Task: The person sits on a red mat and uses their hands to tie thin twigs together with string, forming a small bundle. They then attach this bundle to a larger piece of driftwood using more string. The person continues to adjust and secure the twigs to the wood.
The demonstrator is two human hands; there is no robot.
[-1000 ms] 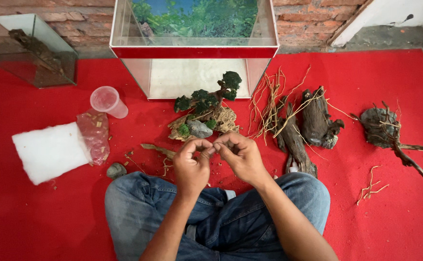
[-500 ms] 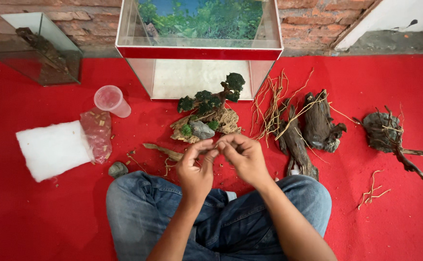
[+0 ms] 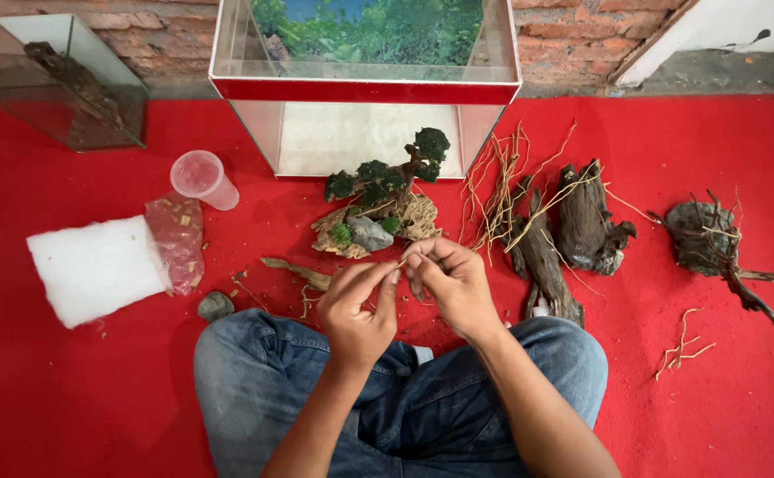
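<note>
I sit cross-legged in blue jeans on a red carpet. My left hand and my right hand meet above my knees, fingertips pinched together on a small thin root piece. Just beyond them stands a small miniature tree with dark green moss tufts on a base of pale rock and wood. A loose brown wood stick lies on the carpet left of my hands.
An open glass tank with a red rim stands ahead, a smaller glass tank at far left. Dark driftwood pieces with thin roots lie right. A plastic cup, plastic bag, white filter pad and small stone lie left.
My hands stay together on the small piece with only slight finger movement. The view has shifted a little.
</note>
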